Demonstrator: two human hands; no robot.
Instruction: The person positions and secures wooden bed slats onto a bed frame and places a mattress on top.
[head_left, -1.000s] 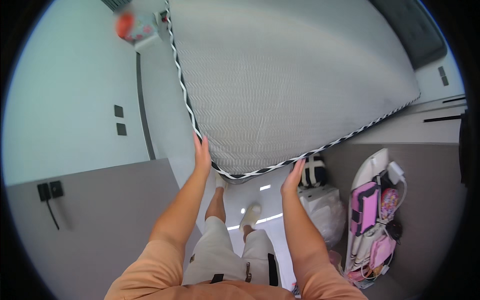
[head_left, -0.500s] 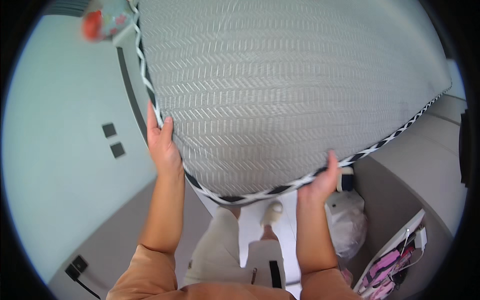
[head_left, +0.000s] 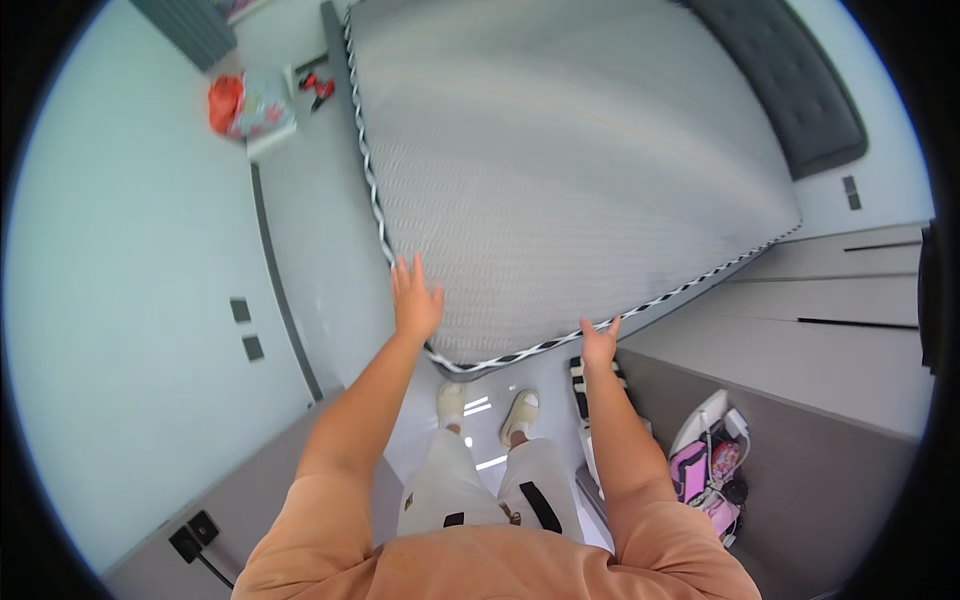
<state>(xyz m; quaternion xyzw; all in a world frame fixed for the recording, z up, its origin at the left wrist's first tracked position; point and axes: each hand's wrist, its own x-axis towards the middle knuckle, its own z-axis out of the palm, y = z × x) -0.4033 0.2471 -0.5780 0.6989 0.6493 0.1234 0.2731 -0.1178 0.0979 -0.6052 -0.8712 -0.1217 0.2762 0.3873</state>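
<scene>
Head view: the mattress (head_left: 560, 200) lies on the bed frame (head_left: 690, 300), likely being squared — my left hand (head_left: 416, 308) splayed, gripping nothing, at the frame's left; my right hand (head_left: 599, 345) at its near side, hold unclear. Nudging probably wants flat palms.

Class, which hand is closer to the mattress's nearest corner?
The left hand, by the mattress's left edge; the right hand is farther, along the near edge.
</scene>
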